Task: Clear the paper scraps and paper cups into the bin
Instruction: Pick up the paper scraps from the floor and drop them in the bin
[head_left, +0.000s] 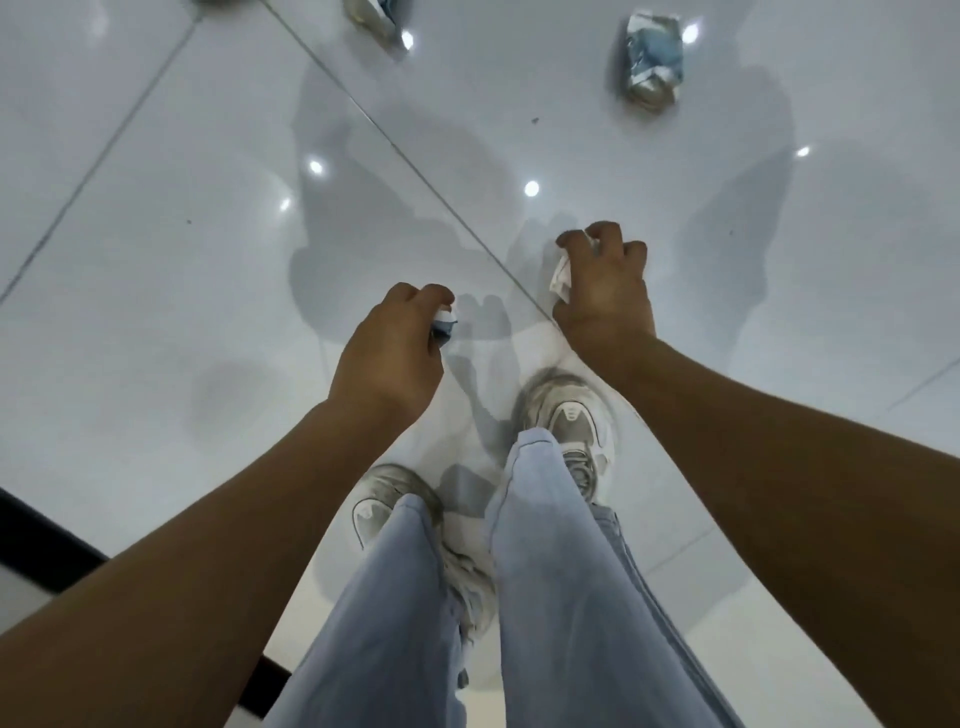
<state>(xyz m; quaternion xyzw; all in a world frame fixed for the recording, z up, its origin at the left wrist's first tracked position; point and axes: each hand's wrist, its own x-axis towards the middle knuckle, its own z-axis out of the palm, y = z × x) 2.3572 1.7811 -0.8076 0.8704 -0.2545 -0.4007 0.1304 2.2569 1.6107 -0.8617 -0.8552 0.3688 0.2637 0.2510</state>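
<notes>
Nearest the head camera are the person's two bare forearms and pale blue jeans (561, 597), reaching down over a pair of worn white trainers (574, 421) that stand on a glossy white tiled floor (156, 208). The left hand (389, 353) has its grip clenched around a small blue-and-white paper scrap (445, 325), of which only a corner shows past the curled fingers. The right hand (605, 291) is likewise curled, grasping a crumpled white scrap (561, 274) that pokes out at the thumb side; whether that hand hangs just above the tile or touches it cannot be told. Further off on the floor, well apart from both hands, lies a crushed paper cup (652, 62) with blue print, and a second crumpled cup (374, 21) is partly cut off by the top edge. No bin appears anywhere in this view. By my judgement the step in hand is the gathering: both hands are loaded with scraps picked from the floor, while the cups are not yet collected. The next move calls either for carrying these two scraps to the bin, wherever it stands out of sight, or for stepping forward to the cups, which would need fingers freed, since both hands are already full.
</notes>
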